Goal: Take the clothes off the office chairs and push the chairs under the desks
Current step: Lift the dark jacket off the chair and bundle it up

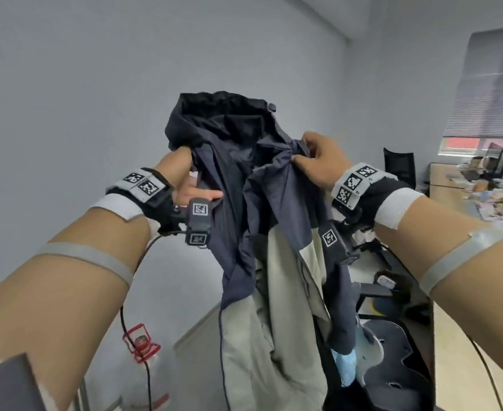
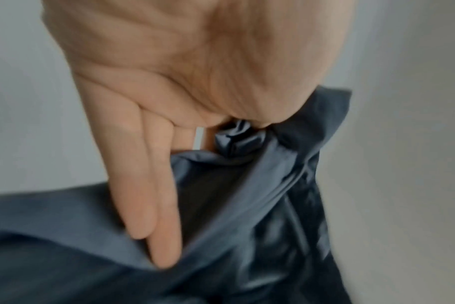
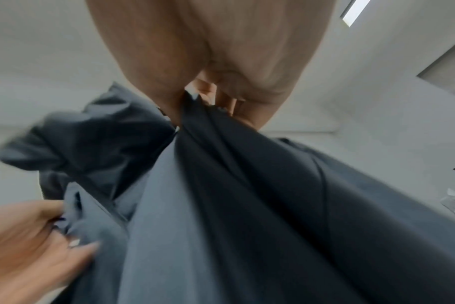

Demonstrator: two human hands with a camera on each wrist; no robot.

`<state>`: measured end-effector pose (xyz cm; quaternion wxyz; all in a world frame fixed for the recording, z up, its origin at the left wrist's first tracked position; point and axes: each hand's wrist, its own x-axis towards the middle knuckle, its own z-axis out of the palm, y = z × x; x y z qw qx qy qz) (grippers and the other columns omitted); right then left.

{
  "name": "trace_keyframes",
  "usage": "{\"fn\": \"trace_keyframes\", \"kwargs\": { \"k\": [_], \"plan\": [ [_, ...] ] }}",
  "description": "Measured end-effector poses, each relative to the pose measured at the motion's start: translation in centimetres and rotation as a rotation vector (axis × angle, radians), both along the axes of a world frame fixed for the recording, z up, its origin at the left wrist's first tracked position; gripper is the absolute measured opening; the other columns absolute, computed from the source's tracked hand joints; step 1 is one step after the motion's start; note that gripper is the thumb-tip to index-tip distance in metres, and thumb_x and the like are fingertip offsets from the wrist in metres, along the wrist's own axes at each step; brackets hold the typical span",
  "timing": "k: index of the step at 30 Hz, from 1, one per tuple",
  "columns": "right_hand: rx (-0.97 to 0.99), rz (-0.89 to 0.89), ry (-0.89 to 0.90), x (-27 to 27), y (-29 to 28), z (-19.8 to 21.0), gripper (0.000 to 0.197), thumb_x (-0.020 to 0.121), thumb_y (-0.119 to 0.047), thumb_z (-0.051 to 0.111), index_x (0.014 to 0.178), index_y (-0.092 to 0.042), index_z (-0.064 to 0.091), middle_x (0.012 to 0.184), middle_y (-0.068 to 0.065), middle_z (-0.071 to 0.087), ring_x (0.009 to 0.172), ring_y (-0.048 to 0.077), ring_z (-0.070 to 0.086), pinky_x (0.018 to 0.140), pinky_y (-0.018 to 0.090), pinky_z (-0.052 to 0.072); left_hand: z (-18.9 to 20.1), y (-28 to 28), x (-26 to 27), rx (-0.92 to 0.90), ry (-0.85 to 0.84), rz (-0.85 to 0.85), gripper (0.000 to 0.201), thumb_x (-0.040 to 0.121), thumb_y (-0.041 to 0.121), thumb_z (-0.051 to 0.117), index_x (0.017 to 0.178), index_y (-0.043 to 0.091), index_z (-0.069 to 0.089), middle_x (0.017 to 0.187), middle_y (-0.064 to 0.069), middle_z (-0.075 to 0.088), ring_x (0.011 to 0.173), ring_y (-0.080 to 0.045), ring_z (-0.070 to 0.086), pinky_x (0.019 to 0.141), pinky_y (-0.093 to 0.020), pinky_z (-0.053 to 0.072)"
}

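Jacket [image 1: 244, 179]: hooded, thin smooth shell fabric, navy upper with pale beige lower panels, crumpled; held up in the air before a grey wall. Left hand [image 1: 185, 185]: thumb and forefinger pinch the collar edge, other fingers [image 2: 153, 205] straight. Right hand [image 1: 318, 161]: fingers curled, gripping a bunched fold. Office chair [image 1: 392, 360]: dark seat, below right.

An office: cluttered desks [image 1: 451, 180], a black office chair [image 1: 400, 166], window blinds [image 1: 487, 84].

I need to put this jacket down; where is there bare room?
Both hands, left and right, hold the jacket up. The far desk is bare at its near-left end beside a black chair, cluttered further right. Below, the chair seat holds cushions.
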<state>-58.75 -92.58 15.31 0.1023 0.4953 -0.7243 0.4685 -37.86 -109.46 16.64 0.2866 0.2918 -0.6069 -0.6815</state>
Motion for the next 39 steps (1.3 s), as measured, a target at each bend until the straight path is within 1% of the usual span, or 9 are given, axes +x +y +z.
{"fn": "trace_keyframes", "kwargs": {
  "k": [4,8,11,15,18,21,29,35,39],
  "plan": [
    [-0.116,-0.019,-0.293,1.3,1.9,2.0,0.029,0.086,-0.024,0.072,0.102,-0.018,0.049,0.091,0.013,0.067,0.071,0.027,0.066,0.063,0.041,0.059,1.4,-1.3,1.1,0.189,0.766,-0.071,0.016,0.1,0.016,0.058,0.109,0.007,0.066,0.12,-0.011,0.07,0.111,-0.028,0.069,0.098,-0.046,0.057],
    [-0.092,0.002,-0.505,2.5,3.5,1.2,0.005,0.093,-0.012,0.063,0.091,-0.01,0.067,0.112,0.026,0.07,0.101,0.041,0.07,0.088,0.056,0.056,-10.5,-4.2,1.9,-0.104,0.125,0.016,0.038,0.09,0.035,0.069,0.126,0.027,0.059,0.127,0.007,0.061,0.127,-0.022,0.055,0.093,-0.042,0.047],
    [-0.063,0.051,-0.57,3.9,3.4,-0.8,0.007,0.094,-0.009,0.061,0.09,-0.01,0.067,0.097,0.018,0.073,0.088,0.034,0.071,0.076,0.041,0.061,-20.9,-2.5,-0.1,-0.289,-0.449,-0.537,0.042,0.097,0.02,0.065,0.13,0.016,0.04,0.143,-0.016,0.053,0.13,-0.025,0.051,0.102,-0.04,0.046],
    [-0.017,-0.003,-0.522,4.8,3.8,-3.2,0.007,0.091,-0.013,0.064,0.087,-0.017,0.07,0.09,0.012,0.073,0.079,0.028,0.071,0.072,0.041,0.061,-23.0,2.8,-3.8,0.153,-0.157,-0.541,0.046,0.109,0.011,0.033,0.141,-0.023,0.032,0.093,-0.016,0.072,0.085,-0.025,0.075,0.08,-0.033,0.062],
    [-0.043,-0.043,-0.512,4.7,5.6,-3.5,0.013,0.093,-0.011,0.062,0.085,-0.02,0.067,0.075,0.003,0.073,0.066,0.02,0.07,0.059,0.033,0.062,-18.7,4.6,-3.9,0.303,-0.049,-0.44,0.052,0.112,0.019,0.011,0.133,-0.01,0.048,0.1,-0.012,0.07,0.119,-0.029,0.064,0.112,-0.037,0.044],
    [0.062,-0.088,-0.469,4.9,7.2,-4.3,0.013,0.096,-0.015,0.059,0.084,-0.017,0.064,0.05,-0.008,0.062,0.041,0.008,0.058,0.036,0.018,0.044,-14.9,4.2,-4.0,0.458,0.035,-0.338,0.056,0.111,0.033,0.011,0.132,-0.004,0.047,0.103,-0.02,0.067,0.125,-0.038,0.06,0.101,-0.041,0.047],
    [0.505,-0.062,-0.362,4.4,8.5,-8.3,0.025,0.094,-0.044,0.059,0.11,-0.026,0.067,0.116,-0.005,0.066,0.111,0.015,0.061,0.091,0.025,0.04,-6.7,4.6,-4.2,0.462,0.375,-0.228,0.025,0.086,0.007,0.042,0.084,0.004,0.066,0.091,-0.018,0.071,0.086,-0.031,0.066,0.103,-0.047,0.048],
    [0.364,0.129,-0.514,3.9,7.5,-9.5,0.029,0.098,-0.029,0.056,0.124,-0.018,0.062,0.121,-0.005,0.067,0.108,0.008,0.065,0.097,0.024,0.048,-11.1,2.2,-6.3,0.009,-0.436,-0.375,0.055,0.101,0.046,0.038,0.102,-0.003,0.063,0.085,-0.022,0.075,0.058,-0.028,0.071,0.057,-0.029,0.058],
    [0.145,0.3,-0.776,3.7,7.0,-9.9,0.024,0.101,-0.006,0.049,0.123,-0.001,0.058,0.097,0.005,0.068,0.077,0.01,0.072,0.082,0.026,0.06,-15.7,0.3,-6.2,0.046,-0.395,-0.35,0.047,0.103,0.042,0.035,0.086,0.012,0.066,0.077,-0.009,0.075,0.065,-0.024,0.067,0.068,-0.03,0.05]
  ]
}}
